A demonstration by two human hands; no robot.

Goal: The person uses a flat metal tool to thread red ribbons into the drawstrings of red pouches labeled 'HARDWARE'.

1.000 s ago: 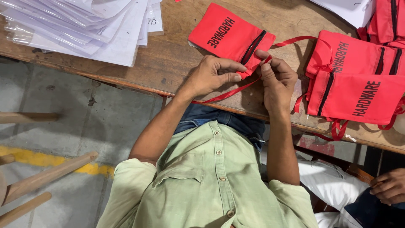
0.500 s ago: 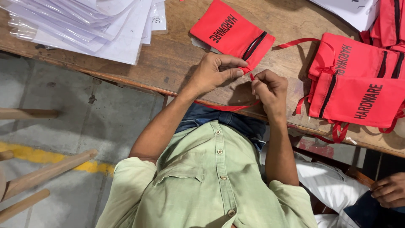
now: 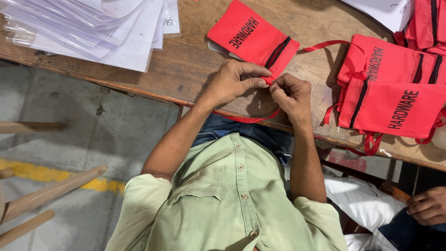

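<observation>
Both hands meet at the centre of the frame, right at the near corner of a red pouch (image 3: pixel 248 39) lying on the wooden table (image 3: pixel 195 65) in the upper middle. The left hand (image 3: pixel 232 83) has its fingers curled tight, thumb and forefinger pinched narrow on the pouch corner where the red ribbon (image 3: pixel 246 119) comes out; the right hand (image 3: pixel 292 95) is bunched close against it, fingertips pinching the same ribbon end. Risk here: the ribbon loops down off the table edge below the wrists, so a snag against the table edge or the person's lap could jerk it out of that small pinch, and a hard pull could drag the pouch toward the edge. The grip is on very little material, so a slip looks easy. Another tail of ribbon (image 3: pixel 325 45) runs toward the finished pouches (image 3: pixel 395 88) at right, and I judge it could tangle with their ties. Hard to read: the exact point of the pinch is buried between the fingers, so whether a knot is forming I cannot tell. The plastic sleeves and papers (image 3: pixel 88 28) at upper left are cut off by the frame, as are more pouches at upper right. Another person's hand (image 3: pixel 427 207) shows at lower right, mostly out of view.
</observation>
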